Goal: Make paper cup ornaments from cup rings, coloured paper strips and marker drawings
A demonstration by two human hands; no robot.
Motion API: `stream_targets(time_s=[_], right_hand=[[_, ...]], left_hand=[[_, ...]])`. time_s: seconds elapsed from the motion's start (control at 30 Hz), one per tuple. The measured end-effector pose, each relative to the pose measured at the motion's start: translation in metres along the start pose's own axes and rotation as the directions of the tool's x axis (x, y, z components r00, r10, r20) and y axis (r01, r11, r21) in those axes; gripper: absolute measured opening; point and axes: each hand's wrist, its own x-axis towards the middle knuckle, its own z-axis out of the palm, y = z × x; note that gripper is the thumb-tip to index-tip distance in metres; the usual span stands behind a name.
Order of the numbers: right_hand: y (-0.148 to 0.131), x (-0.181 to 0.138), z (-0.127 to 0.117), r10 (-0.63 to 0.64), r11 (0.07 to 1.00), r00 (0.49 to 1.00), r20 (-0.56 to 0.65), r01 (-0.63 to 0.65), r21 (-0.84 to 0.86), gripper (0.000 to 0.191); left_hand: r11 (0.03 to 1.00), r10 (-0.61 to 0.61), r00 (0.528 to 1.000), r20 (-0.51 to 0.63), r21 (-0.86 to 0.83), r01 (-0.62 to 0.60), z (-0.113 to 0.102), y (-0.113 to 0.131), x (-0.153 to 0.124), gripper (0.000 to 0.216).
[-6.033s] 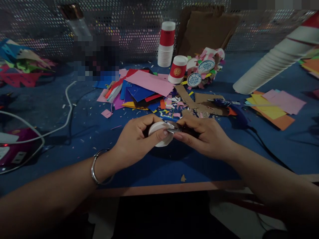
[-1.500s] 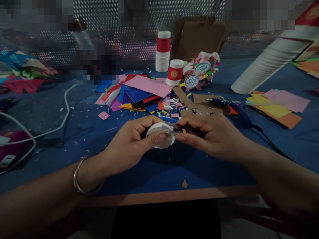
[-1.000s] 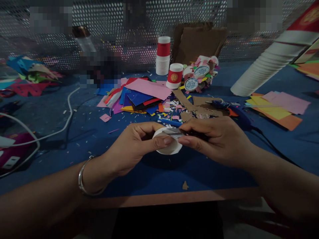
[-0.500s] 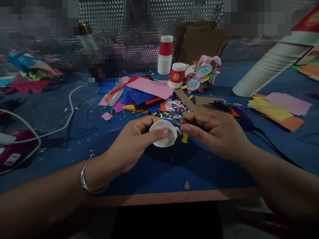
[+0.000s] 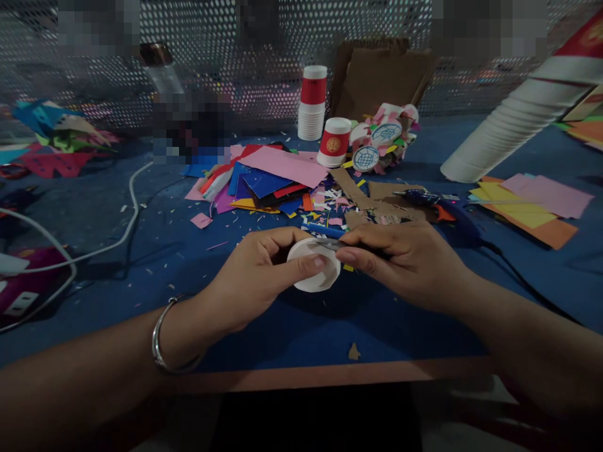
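My left hand (image 5: 254, 276) is closed around a white paper cup (image 5: 315, 267) lying on its side, its round base facing me, thumb pressed on the base. My right hand (image 5: 405, 260) is closed on a pair of scissors (image 5: 330, 243), and the metal blades rest against the cup's upper edge. Both hands hover just above the blue table (image 5: 301, 326) near its front edge. A silver bangle (image 5: 162, 339) sits on my left wrist.
A pile of coloured paper sheets (image 5: 268, 179) lies behind my hands, with a red-banded cup (image 5: 333, 143), a cup stack (image 5: 311, 103) and decorated discs (image 5: 377, 141). A glue gun (image 5: 438, 204) and cord lie right; a long cup stack (image 5: 513, 119), paper sheets (image 5: 532, 204), white cables (image 5: 127, 220) left.
The scissors, pulled slightly away half a second ago, are back against the cup's rim. The cup has turned a little in my left hand.
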Motion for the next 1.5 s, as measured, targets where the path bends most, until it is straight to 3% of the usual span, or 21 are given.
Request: stream_targets(time_s=[0.3, 0.63, 0.8, 0.97, 1.13, 1.23, 1.33, 1.5], right_hand=[[-0.001, 0.001, -0.002, 0.028, 0.999, 1.0, 0.006, -0.029, 0.034, 0.035], [-0.002, 0.0, -0.002, 0.06, 0.994, 0.998, -0.015, -0.058, 0.095, 0.044], [-0.002, 0.003, -0.001, 0.203, 0.963, 0.978, -0.037, -0.193, 0.186, 0.054], [-0.003, 0.008, 0.002, 0.279, 0.901, 0.957, 0.075, -0.288, 0.325, 0.059], [-0.002, 0.008, 0.007, 0.301, 0.837, 0.946, 0.124, -0.324, 0.442, 0.053], [0.0, 0.008, 0.007, 0.314, 0.832, 0.941, 0.128, -0.338, 0.439, 0.053], [0.0, 0.008, 0.005, 0.3, 0.867, 0.949, 0.101, -0.315, 0.385, 0.053], [-0.003, 0.007, 0.005, 0.236, 0.901, 0.965, 0.117, -0.263, 0.346, 0.05]], left_hand=[[1.0, -0.001, 1.0, 0.003, -0.006, 0.001, 0.001, 0.004, -0.001, 0.023], [1.0, 0.026, 1.0, 0.003, 0.016, -0.026, 0.003, 0.004, -0.001, 0.022], [0.999, 0.009, 0.999, -0.049, -0.049, -0.011, 0.0, 0.002, 0.001, 0.025], [0.98, -0.055, 0.992, -0.11, -0.194, 0.032, 0.002, 0.003, 0.005, 0.039], [0.963, -0.088, 0.991, -0.099, -0.264, 0.059, 0.007, 0.004, 0.006, 0.041], [0.976, -0.023, 0.995, -0.092, -0.22, 0.002, 0.005, 0.001, 0.006, 0.038], [0.995, 0.064, 0.996, -0.056, -0.073, -0.068, 0.001, -0.003, 0.005, 0.039], [0.982, -0.032, 0.994, 0.102, 0.188, 0.012, -0.002, -0.002, 0.005, 0.043]])
